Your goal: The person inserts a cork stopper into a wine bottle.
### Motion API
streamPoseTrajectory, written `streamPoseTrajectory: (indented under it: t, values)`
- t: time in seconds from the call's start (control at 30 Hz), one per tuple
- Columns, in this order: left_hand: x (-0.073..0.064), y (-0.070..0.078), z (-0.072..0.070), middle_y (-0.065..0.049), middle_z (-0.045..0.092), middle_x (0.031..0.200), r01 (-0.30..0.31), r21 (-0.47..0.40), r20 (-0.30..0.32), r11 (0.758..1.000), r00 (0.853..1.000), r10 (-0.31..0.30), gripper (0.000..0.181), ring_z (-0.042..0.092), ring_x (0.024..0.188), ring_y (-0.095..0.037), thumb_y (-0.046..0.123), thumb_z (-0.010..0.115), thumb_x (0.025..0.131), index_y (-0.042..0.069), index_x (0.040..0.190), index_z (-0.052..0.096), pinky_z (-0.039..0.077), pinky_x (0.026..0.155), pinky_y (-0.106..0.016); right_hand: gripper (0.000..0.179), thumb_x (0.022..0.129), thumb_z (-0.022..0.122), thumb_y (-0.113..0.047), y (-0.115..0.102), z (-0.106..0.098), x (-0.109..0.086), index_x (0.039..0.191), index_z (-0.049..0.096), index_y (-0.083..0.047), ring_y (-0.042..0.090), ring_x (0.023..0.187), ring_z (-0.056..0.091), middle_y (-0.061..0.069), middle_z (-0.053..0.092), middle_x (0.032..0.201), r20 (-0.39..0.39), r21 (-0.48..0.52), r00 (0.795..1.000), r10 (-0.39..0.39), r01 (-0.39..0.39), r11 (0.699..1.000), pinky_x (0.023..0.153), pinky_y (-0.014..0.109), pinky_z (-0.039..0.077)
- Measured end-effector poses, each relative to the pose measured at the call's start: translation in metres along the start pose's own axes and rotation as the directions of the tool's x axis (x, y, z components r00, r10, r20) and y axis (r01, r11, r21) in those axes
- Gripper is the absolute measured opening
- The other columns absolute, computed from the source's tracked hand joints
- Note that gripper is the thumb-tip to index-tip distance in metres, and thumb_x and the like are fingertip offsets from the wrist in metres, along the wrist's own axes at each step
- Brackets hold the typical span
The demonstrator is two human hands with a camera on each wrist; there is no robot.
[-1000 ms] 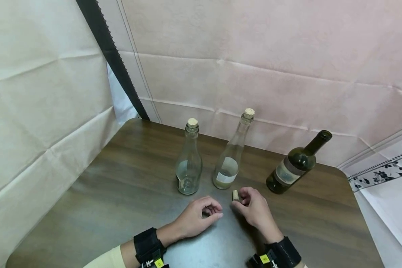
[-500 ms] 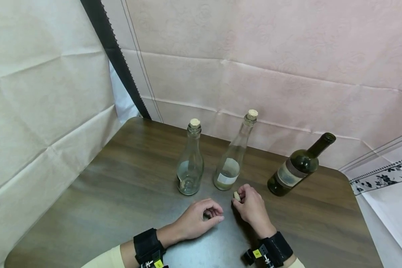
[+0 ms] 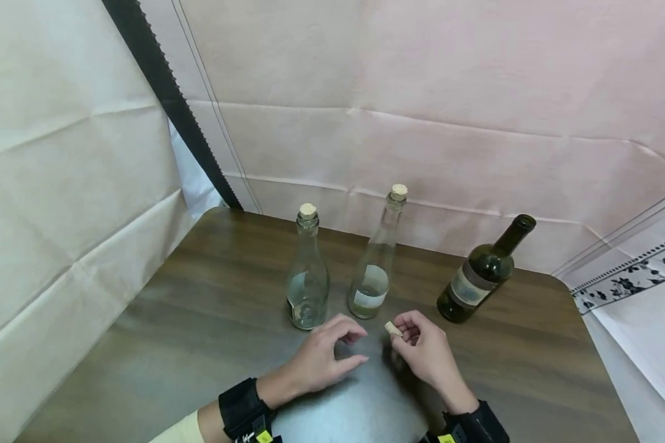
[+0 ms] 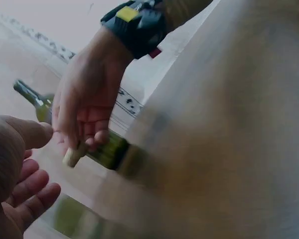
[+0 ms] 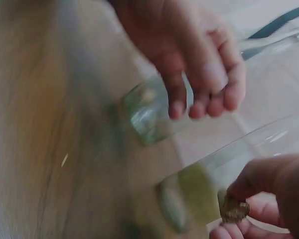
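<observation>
Between thumb and fingers my right hand [image 3: 425, 349] pinches a small cork [image 3: 392, 329], held above the table; the right wrist view shows one end of this cork [image 5: 234, 210]. To its left is my left hand [image 3: 327, 357], thumb and fingers apart and nothing between them. Behind the hands stand two clear bottles, a left one [image 3: 308, 289] and a middle one [image 3: 378, 264] with a pale label, each with a cork in its mouth. On the right stands a dark green wine bottle [image 3: 490, 261] with no cork showing in its mouth.
The wooden table [image 3: 188, 320] has its back edge just behind the bottles. Pale cloth [image 3: 421, 74] hangs behind and on the left, with a black strip [image 3: 172, 104] running down it. White cloth with a dark floral border [image 3: 632, 284] hangs at the right.
My right hand has lifted the cork off the table, and the cork has gone from upright to tilted. My left hand's thumb and fingers have spread wider apart.
</observation>
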State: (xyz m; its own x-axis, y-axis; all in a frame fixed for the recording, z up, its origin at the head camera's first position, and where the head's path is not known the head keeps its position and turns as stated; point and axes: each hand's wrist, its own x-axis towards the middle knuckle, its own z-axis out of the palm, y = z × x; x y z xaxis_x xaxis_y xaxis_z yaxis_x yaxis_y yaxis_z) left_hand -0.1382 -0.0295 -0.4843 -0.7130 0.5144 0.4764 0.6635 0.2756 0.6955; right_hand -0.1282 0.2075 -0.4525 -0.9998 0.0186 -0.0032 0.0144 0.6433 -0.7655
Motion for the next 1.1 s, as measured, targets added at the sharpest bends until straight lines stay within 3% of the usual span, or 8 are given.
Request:
streamPoseTrajectory:
  t: [0.1,0.2,0.3,0.43,0.57,0.87,0.97,1.1]
  values:
    - [0.014,0.008,-0.010,0.002,0.065,0.124,-0.147,0.137,0.003,0.980,0.989,0.148,0.046,0.066,0.111,-0.012,0.024,0.087,0.087,0.016,0.126,0.066,0.056,0.095,-0.022,0.019,0.091,0.075,-0.007,-0.007,-0.013,-0.008,0.108,0.068,-0.006,0.012,0.082,0.062,0.007,0.069,0.097,0.109,0.197,0.994,-0.004,-0.018,0.980,0.072,0.022,0.054]
    - [0.029,0.018,-0.018,0.003,0.063,0.128,-0.303,0.225,0.072,0.926,0.953,0.295,0.048,0.061,0.120,-0.009,0.027,0.086,0.089,0.015,0.130,0.064,0.052,0.104,-0.019,0.023,0.094,0.072,-0.009,-0.010,-0.025,-0.015,0.114,0.065,0.000,0.012,0.083,0.065,0.006,0.069,0.100,0.272,0.390,0.961,-0.056,-0.057,0.919,0.074,0.026,0.058]
    - [0.039,0.028,-0.023,0.003,0.063,0.125,-0.447,0.233,0.151,0.864,0.894,0.422,0.041,0.060,0.120,-0.009,0.025,0.083,0.091,0.012,0.126,0.066,0.049,0.106,-0.014,0.020,0.099,0.066,-0.007,-0.009,-0.034,-0.018,0.117,0.063,0.000,0.011,0.085,0.066,0.002,0.069,0.103,0.422,0.547,0.890,-0.170,-0.101,0.831,0.077,0.028,0.060]
    - [0.046,0.037,-0.025,0.004,0.066,0.117,-0.583,0.232,0.208,0.778,0.812,0.546,0.024,0.061,0.112,-0.006,0.020,0.079,0.094,0.013,0.116,0.071,0.048,0.103,-0.011,0.016,0.103,0.056,-0.001,-0.005,-0.039,-0.018,0.116,0.064,-0.006,0.008,0.087,0.065,-0.004,0.069,0.105,0.522,0.687,0.787,-0.329,-0.159,0.709,0.079,0.025,0.057]
    - [0.048,0.042,-0.023,0.005,0.070,0.111,-0.640,0.239,0.209,0.730,0.768,0.605,0.015,0.063,0.106,-0.005,0.015,0.076,0.096,0.015,0.110,0.072,0.050,0.100,-0.010,0.021,0.104,0.051,0.001,-0.002,-0.041,-0.019,0.117,0.064,-0.009,0.006,0.088,0.065,-0.006,0.070,0.107,0.554,0.729,0.734,-0.392,-0.201,0.655,0.079,0.022,0.056]
    - [0.042,0.043,-0.019,0.004,0.069,0.109,-0.623,0.219,0.176,0.751,0.783,0.597,0.015,0.064,0.104,-0.005,0.012,0.077,0.094,0.013,0.108,0.073,0.050,0.099,-0.010,0.021,0.106,0.050,-0.001,0.001,-0.040,-0.025,0.122,0.063,-0.007,0.007,0.088,0.065,-0.003,0.070,0.111,0.537,0.732,0.748,-0.389,-0.183,0.657,0.080,0.024,0.057]
    - [0.039,0.043,-0.017,0.003,0.069,0.108,-0.611,0.246,0.150,0.753,0.791,0.593,0.014,0.064,0.103,-0.006,0.011,0.078,0.093,0.012,0.106,0.073,0.050,0.098,-0.010,0.023,0.108,0.049,-0.003,-0.001,-0.039,-0.030,0.128,0.060,-0.005,0.009,0.097,0.068,0.000,0.069,0.118,0.506,0.741,0.785,-0.356,-0.185,0.646,0.083,0.026,0.060]
    - [0.035,0.045,-0.016,0.004,0.068,0.106,-0.588,0.306,0.119,0.749,0.804,0.582,0.012,0.064,0.101,-0.008,0.010,0.078,0.093,0.012,0.103,0.072,0.052,0.095,-0.012,0.021,0.109,0.051,-0.010,-0.006,-0.036,-0.040,0.129,0.058,-0.007,0.011,0.108,0.067,-0.001,0.067,0.121,0.465,0.751,0.861,-0.206,-0.260,0.607,0.088,0.030,0.063]
